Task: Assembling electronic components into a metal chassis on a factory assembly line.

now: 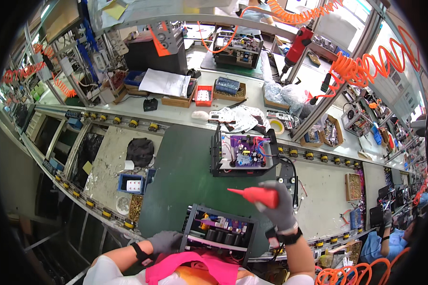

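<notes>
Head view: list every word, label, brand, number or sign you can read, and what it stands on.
None can be read clearly enough to quote.
White sheets on the back bench: any print is too small.
White pack with red marks, in the blue bin: marks too small.
Posted sheets at upper right: too small and blurred.
Red squeeze bottle in the right hand: no lettering made out.

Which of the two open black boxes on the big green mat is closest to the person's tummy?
The lower box, beside the gray-gloved left hand. The other box sits farther away, beyond the red bottle.
</notes>
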A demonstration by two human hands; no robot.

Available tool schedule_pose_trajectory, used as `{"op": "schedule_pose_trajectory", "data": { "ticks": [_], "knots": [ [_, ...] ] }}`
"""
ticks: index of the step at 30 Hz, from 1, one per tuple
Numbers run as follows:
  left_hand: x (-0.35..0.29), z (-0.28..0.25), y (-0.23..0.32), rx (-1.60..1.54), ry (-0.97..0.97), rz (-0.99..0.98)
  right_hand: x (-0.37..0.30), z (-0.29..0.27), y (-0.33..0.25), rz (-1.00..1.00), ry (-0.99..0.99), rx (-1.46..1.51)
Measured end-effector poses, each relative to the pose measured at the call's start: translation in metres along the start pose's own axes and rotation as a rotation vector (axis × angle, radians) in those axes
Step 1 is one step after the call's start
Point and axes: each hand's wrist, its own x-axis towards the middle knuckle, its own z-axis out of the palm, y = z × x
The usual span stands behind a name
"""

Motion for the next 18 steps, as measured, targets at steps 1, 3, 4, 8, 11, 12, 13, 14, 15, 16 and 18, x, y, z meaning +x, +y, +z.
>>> {"op": "schedule_pose_trajectory", "data": {
  "ticks": [1,3,4,8,11,12,13,14,15,16,18],
  "knots": [
    [0.0,0.004,-0.003,0.014,0.007,0.002,-0.016,0.0,-0.013,-0.032,-0.015,-0.028],
    [0.005,0.015,-0.017,0.046,0.038,0.041,-0.056,0.017,-0.036,-0.064,0.045,0.014],
    [0.005,0.02,-0.02,0.08,0.071,0.069,-0.079,0.031,-0.039,-0.03,0.044,0.062],
    [0.003,0.039,-0.028,-0.005,0.251,0.133,-0.115,0.08,-0.065,-0.191,0.002,-0.203],
    [0.004,0.041,-0.032,-0.02,0.235,0.149,-0.131,0.109,-0.064,-0.205,0.079,-0.205],
    [0.004,0.039,-0.031,-0.018,0.232,0.158,-0.132,0.112,-0.065,-0.203,0.084,-0.213],
    [0.003,0.036,-0.029,-0.008,0.217,0.153,-0.132,0.114,-0.067,-0.212,0.068,-0.224],
    [0.003,0.035,-0.028,0.002,0.203,0.148,-0.133,0.116,-0.068,-0.222,0.051,-0.235],
    [0.004,0.038,-0.031,0.004,0.199,0.156,-0.133,0.118,-0.065,-0.242,0.041,-0.223],
    [0.008,0.042,-0.037,0.017,0.241,0.194,-0.135,0.12,-0.062,-0.239,0.046,-0.23],
    [0.01,0.042,-0.041,0.036,0.278,0.238,-0.14,0.127,-0.055,-0.244,0.024,-0.253]
  ]
}}
